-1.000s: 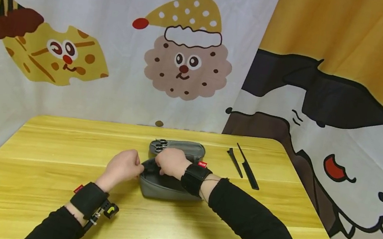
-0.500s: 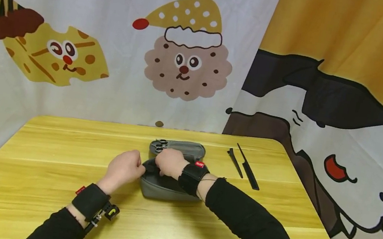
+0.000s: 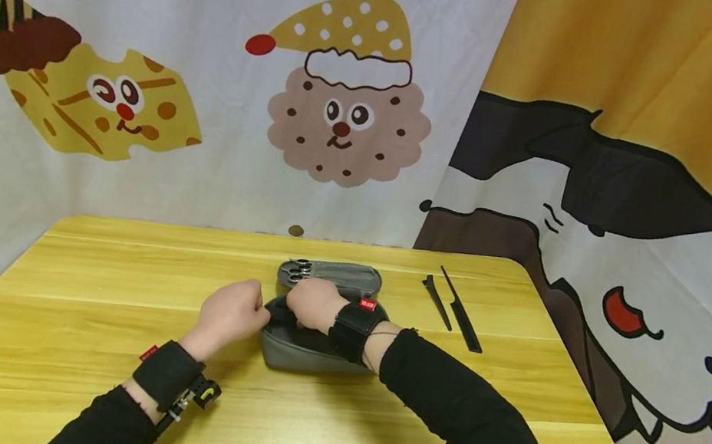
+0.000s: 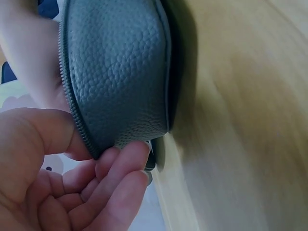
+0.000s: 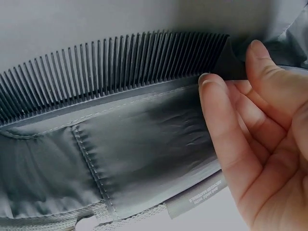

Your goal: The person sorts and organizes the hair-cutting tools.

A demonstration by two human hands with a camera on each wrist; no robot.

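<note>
A grey pebbled-leather zip case (image 3: 306, 362) stands on the table with its lid (image 3: 350, 275) folded back. My left hand (image 3: 232, 315) pinches the zipped rim at the case's left end, thumb on one side and fingertips on the other, as the left wrist view shows. My right hand (image 3: 315, 305) reaches down into the case. In the right wrist view, its thumb and fingertips pinch the end of a black comb (image 5: 120, 65). The comb's spine runs along the edge of a stitched inner pocket (image 5: 149, 134). From the head view, the comb is hidden behind the hand.
Scissors (image 3: 299, 270) are tucked into the left part of the lid. To the right on the wooden table (image 3: 130, 279) lie a dark hair clip (image 3: 438, 303) and a black tail comb (image 3: 467, 326), side by side. A printed curtain (image 3: 173, 7) hangs behind the table.
My right hand and wrist have shifted very slightly left and down within the case. My left hand keeps its hold on the rim, and the other things lie as before.
</note>
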